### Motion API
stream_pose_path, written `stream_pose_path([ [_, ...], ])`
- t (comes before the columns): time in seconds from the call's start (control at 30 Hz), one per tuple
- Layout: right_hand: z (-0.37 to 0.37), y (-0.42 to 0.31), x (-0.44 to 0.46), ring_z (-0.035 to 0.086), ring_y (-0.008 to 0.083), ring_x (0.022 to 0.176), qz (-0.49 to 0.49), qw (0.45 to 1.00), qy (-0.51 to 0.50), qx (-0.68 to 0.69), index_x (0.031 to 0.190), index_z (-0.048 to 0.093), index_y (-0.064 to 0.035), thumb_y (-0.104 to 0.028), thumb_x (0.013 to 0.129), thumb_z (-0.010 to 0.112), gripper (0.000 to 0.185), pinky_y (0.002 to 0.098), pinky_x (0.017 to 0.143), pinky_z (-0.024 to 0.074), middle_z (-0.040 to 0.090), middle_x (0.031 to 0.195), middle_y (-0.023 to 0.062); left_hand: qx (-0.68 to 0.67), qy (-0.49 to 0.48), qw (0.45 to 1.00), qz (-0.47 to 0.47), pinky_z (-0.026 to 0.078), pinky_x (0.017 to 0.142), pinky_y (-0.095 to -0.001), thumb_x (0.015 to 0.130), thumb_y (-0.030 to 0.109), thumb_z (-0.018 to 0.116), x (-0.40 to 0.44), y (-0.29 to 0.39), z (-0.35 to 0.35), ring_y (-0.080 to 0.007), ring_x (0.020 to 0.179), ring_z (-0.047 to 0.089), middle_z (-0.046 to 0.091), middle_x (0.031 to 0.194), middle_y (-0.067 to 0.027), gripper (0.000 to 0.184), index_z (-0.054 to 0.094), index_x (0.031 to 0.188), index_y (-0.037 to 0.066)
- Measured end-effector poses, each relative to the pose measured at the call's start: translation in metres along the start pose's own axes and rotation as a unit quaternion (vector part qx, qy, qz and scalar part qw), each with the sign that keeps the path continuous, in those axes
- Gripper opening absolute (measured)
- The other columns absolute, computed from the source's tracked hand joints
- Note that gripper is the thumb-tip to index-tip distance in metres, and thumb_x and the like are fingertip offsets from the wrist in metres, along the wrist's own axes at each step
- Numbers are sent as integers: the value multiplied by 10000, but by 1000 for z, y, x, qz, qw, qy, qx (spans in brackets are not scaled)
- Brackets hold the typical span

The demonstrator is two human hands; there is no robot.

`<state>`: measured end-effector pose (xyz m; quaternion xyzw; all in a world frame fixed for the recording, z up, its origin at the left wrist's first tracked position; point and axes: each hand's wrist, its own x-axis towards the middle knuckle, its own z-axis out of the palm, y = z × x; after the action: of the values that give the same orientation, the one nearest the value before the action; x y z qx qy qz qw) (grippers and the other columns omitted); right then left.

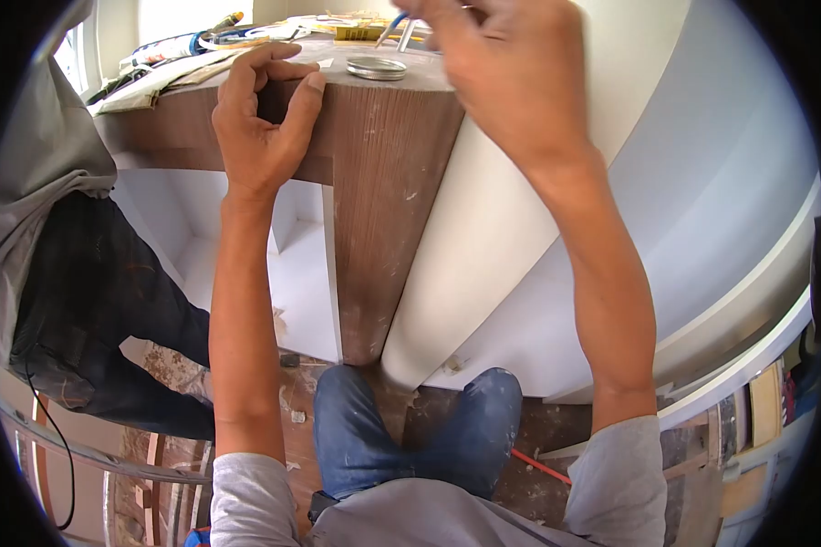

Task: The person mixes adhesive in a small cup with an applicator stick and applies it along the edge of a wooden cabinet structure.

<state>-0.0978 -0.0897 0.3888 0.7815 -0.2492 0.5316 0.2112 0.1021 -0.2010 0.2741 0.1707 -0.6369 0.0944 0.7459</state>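
A bright, cramped work corner has a brown wood-grain counter (388, 173) with a grey, dusty top, and white shelf compartments (308, 283) underneath. A cream-white rounded column (483, 228) runs down beside it, next to a pale curved panel (702, 191). Scraps are scattered over the floor, and a thin red strip (540, 466) lies near the person's knees.

On the countertop, near its front edge and between the two hands, rests a round, silver, lid-like metal disc (376, 68), with neither hand touching it. Behind it are a small yellow box-like item (359, 33) and, farther left, a white-and-blue tube (169, 48) amid loose strips.

The left hand (265, 128) is at the counter's front edge, thumb and forefinger curved well apart, with nothing visible between them. The right hand (520, 82) is raised on the column side, its fingers bent and partly cut off by the frame; a slim blue-ended item (394, 25) shows beside the fingertips, but whether it is gripped cannot be told.

The counter front and shelves look assembled, while pale specks mark the brown face and the items on top lie unsorted. At the left, a co-worker in dark trousers (100, 301) stands close by.
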Motion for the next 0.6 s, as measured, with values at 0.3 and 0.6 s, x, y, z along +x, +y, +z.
stream_pose_path([
  [0.3,20,16,21,716,450,716,139,981,-98,-88,976,679,61,-120,988,694,182,492,683,559,687,767,297,-3,-4,1000,-26,462,972,-345,898,131,798,-1,0,-1,-179,924,663,811,923,-52,301,695,1172,64],
  [0.6,-15,18,-29,694,107,689,52,964,195,171,990,687,33,-69,1017,725,112,262,583,545,735,803,87,1,17,1000,12,544,830,-299,903,120,810,0,-2,1,-155,826,725,797,903,-57,288,706,1160,41],
])
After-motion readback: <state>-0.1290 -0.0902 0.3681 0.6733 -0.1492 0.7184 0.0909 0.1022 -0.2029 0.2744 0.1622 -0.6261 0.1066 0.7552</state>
